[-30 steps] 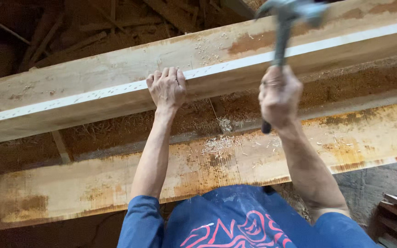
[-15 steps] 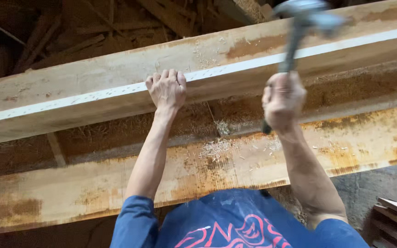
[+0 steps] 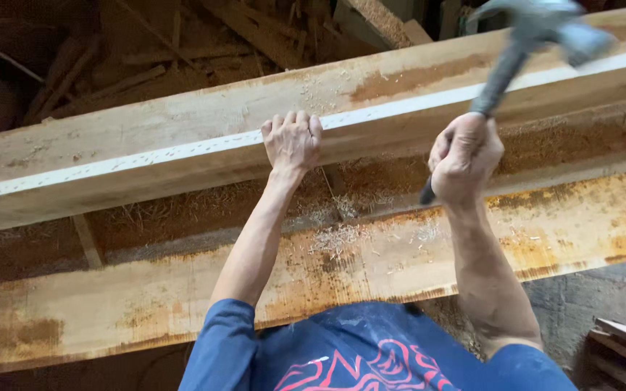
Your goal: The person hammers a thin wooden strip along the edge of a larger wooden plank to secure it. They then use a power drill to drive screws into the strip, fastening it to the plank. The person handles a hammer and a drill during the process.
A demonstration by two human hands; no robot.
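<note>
Grey metal-headed hammer (image 3: 523, 51) with a dark handle, raised at the upper right of the frame. Long axis tilted, running from the grip at centre right up and to the right, head uppermost and blurred, hovering over the far beam's top face. Dark butt end of the handle poking out below the fist, toward the lower left.

Right hand (image 3: 465, 158) wrapped tight around the lower handle, fingers curled fully closed. Left hand (image 3: 293, 141) at centre frame, fingers pressed together and hooked over the near edge of the long pale timber beam (image 3: 146, 137), palm flat against its side face. Cannot tell whether anything is pinched beneath the fingertips.

Beam stretched across the whole frame, rising slightly from left to right, with a thin white strip (image 3: 110, 163) along its upper edge. Below, a second rust-stained pale plank (image 3: 96, 318) lying roughly parallel, scattered with sawdust and shavings (image 3: 338, 235) between the two arms. Blue shirt with red print (image 3: 342, 362) at the bottom centre. Dark heap of scrap wood (image 3: 146, 51) along the top left. Stacked boards (image 3: 624, 347) at the lower right corner.
</note>
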